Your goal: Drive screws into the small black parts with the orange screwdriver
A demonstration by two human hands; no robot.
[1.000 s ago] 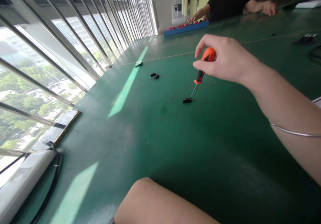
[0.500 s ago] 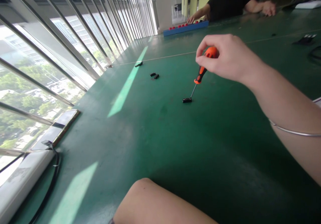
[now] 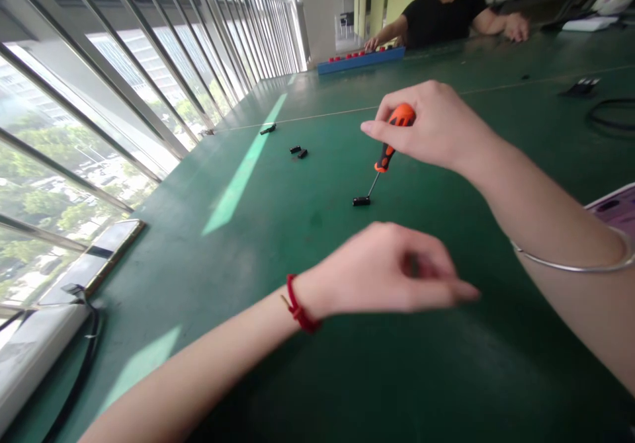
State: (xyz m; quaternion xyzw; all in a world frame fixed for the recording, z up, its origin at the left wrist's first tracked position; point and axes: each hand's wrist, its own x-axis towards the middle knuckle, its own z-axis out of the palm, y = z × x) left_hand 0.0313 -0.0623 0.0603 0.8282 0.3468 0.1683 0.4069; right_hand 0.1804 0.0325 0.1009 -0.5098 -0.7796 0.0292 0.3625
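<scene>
An orange-and-black screwdriver [image 3: 389, 142] leans in my right hand [image 3: 429, 125], its handle wrapped by the fingers. The thin metal shaft slopes down to the right end of a small black block-shaped part [image 3: 361, 201] lying on the green table [image 3: 258, 258]. Nearer to me, my left hand [image 3: 387, 268] hovers over the table, a red cord around its wrist. Its thumb and curled fingers come together at the right, slightly blurred; anything between the tips is too small to make out.
Further back lie two small black parts [image 3: 299, 153] and another black piece [image 3: 268, 129]. A person in a black top [image 3: 439, 20] sits across the table by a blue strip with red knobs [image 3: 361, 61]. Metal railings [image 3: 198, 53] run along the left; a black cable [image 3: 82, 370] lies below them.
My left hand has come into view from below, where only the arm showed before. My right hand keeps the screwdriver at the black part; its thumb and finger have loosened slightly.
</scene>
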